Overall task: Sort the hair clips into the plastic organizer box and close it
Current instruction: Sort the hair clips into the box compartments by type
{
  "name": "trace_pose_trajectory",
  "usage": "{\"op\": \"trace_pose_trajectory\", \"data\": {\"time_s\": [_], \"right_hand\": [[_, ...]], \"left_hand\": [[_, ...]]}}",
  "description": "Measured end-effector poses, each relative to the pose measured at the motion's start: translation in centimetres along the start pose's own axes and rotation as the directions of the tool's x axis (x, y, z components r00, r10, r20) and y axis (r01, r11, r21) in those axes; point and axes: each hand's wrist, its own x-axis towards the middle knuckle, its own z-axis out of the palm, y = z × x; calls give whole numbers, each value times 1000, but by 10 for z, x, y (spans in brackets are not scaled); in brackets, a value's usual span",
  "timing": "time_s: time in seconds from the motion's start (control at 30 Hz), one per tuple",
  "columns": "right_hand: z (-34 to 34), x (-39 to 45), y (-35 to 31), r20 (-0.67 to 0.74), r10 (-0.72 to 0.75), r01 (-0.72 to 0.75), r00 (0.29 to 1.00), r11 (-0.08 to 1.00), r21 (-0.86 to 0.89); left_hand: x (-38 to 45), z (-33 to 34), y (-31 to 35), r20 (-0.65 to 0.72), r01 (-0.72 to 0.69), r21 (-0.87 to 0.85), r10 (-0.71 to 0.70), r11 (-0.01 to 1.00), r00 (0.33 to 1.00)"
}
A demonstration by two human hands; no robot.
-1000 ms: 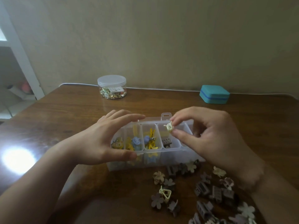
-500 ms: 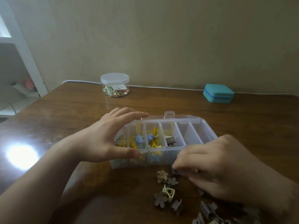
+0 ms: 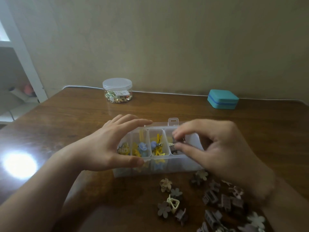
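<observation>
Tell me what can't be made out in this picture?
- Head view: the right hand is motion-blurred, so the small thing in its grip is unclear.
- It covers the organizer box's right compartments.
- The loose clips run off the bottom edge.
- The round jar's contents are too small to identify.

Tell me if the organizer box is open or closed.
Open: the organizer box shows uncovered compartments with clips inside, and the right hand reaches into one.

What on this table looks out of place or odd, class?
Nothing is damaged or spilled. Loose hair clips lie scattered in front of the open organizer box, not yet sorted. The jar and teal case stand neatly.
</observation>
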Motion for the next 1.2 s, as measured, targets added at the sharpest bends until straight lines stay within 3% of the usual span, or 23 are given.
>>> {"op": "trace_pose_trajectory", "data": {"time_s": [0.17, 0.27, 0.37, 0.47, 0.53, 0.63, 0.83, 0.97, 1.03, 1.13, 1.2], "right_hand": [[5, 4, 18, -32, 187, -188, 982, 982, -33], [-3, -9, 15, -26, 136, -137, 990, 990, -22], [-8, -20, 3, 224, 37, -40, 974, 999, 7], [-2, -23, -2, 523, -21, 107, 852, 985, -135], [5, -25, -3, 606, -9, 179, 795, 959, -221], [10, -26, -3, 634, 20, 167, 773, 958, -234], [1, -25, -4, 513, 13, 113, 859, 971, -213], [-6, -20, -4, 173, 35, -41, 984, 999, 28], [-3, -16, 0, 34, 90, -90, 995, 996, 9], [3, -16, 4, 8, 89, -87, 996, 989, -119], [3, -19, 3, -2, 76, -76, 997, 991, -113]], "left_hand": [[0, 0, 1, -3, -4, 6, 4, 1000, 1000], [0, -1, 1, 5, 6, 2, -6, 1000, 1000], [0, -1, 2, 9, 12, -5, -12, 1000, 1000], [0, 0, 1, 9, 13, -4, -13, 1000, 1000], [0, 0, 1, 8, 15, -2, -15, 1000, 1000], [0, 0, 1, 3, 9, -2, -9, 1000, 1000], [0, 0, 0, -2, 2, -1, -2, 1000, 1000], [1, 1, -1, -3, -1, 3, 1, 1000, 1000], [0, 1, -1, -1, 3, 0, -3, 1000, 1000], [1, 1, -1, -1, 0, -1, 0, 1000, 1000], [1, 1, -1, 2, -2, -4, 2, 1000, 1000]]}}
